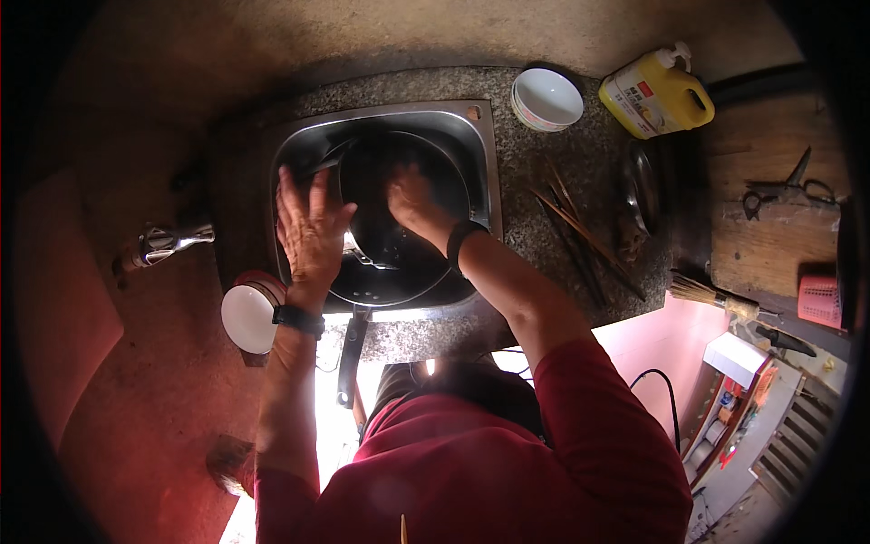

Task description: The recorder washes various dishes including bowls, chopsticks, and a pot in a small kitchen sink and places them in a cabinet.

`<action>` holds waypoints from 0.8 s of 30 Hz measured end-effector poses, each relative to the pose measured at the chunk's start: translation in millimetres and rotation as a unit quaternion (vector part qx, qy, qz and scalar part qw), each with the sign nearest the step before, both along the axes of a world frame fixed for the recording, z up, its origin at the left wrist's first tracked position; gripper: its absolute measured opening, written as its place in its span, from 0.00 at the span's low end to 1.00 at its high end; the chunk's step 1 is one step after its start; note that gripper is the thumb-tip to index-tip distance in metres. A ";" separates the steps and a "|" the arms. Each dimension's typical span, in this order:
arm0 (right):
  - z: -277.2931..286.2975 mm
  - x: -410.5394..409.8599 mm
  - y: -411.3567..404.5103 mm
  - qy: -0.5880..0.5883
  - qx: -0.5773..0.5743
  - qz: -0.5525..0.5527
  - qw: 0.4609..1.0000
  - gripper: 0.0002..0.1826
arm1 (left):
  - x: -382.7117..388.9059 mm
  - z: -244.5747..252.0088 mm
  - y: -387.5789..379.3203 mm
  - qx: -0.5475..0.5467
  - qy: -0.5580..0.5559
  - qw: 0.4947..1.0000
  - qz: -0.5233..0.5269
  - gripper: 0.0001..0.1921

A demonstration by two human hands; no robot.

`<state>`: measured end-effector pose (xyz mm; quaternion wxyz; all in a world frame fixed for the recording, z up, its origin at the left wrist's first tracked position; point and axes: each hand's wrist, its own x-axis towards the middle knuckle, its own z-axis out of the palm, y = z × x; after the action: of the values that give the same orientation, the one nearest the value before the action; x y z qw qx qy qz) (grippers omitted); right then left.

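Observation:
A dark frying pan (428,265) lies in a stainless-steel sink (494,170), its black handle (352,357) reaching over the front edge towards me. My left hand (309,234) is spread over the sink's left side, beside the pan, with its fingers apart and nothing seen in it. Whether it touches the pan's rim I cannot tell. Inside the pan's outline is my right hand (411,194), blurred by motion, with its fingers hard to make out. Anything beneath its palm is hidden. A shiny metal strip (363,255) shows close to my left fingertips.
Stacked bowls (547,98) and a yellow pump jug (656,95) stand at the back right. Several chopsticks (578,224) lie on the speckled counter. A white bowl (251,318) and a faucet (173,243) are on the left. Scissors (788,187) and a brush (714,296) are far right.

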<state>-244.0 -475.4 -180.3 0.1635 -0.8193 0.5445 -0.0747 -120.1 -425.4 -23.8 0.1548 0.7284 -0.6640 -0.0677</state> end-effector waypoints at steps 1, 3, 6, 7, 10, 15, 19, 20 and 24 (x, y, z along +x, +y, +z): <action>2.1 -7.2 0.0 -0.039 0.021 -0.030 0.999 0.09 | -0.7 5.0 -0.9 0.000 0.002 1.000 -0.001 0.25; 3.2 -20.1 3.6 -0.078 0.040 -0.059 0.994 0.09 | -0.6 15.5 -1.5 0.035 -0.132 0.963 -0.232 0.19; 2.6 -29.1 10.5 -0.106 -0.034 0.029 0.993 0.10 | -3.9 26.4 -3.1 0.061 -0.208 0.928 -0.304 0.11; 4.0 -27.7 7.3 -0.052 0.006 0.073 0.996 0.10 | -2.3 23.3 -3.5 0.043 -0.318 0.884 -0.341 0.10; 0.7 -28.8 -0.3 0.011 0.075 0.132 0.988 0.11 | 9.2 12.0 -1.8 0.011 -0.296 0.888 -0.352 0.04; -65.6 -53.0 -19.3 -0.046 0.070 0.148 0.985 0.15 | 12.9 28.6 2.2 0.043 -0.073 0.957 -0.277 0.04; -4.5 -42.7 -20.4 -0.079 0.233 0.147 0.958 0.18 | 25.8 24.7 11.7 0.063 0.143 0.982 -0.110 0.06; -24.7 -51.4 -16.7 -0.085 0.195 0.129 0.969 0.18 | 24.4 27.4 7.6 0.154 0.338 0.928 -0.041 0.08; 36.1 -25.9 -5.2 -0.073 0.123 0.074 0.987 0.18 | 32.0 29.3 17.0 0.104 0.485 0.866 0.062 0.11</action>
<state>-269.9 -480.6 -144.3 0.3071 -0.8236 0.4738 -0.0542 -88.1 -408.3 5.5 0.3844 0.6555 -0.4479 -0.4710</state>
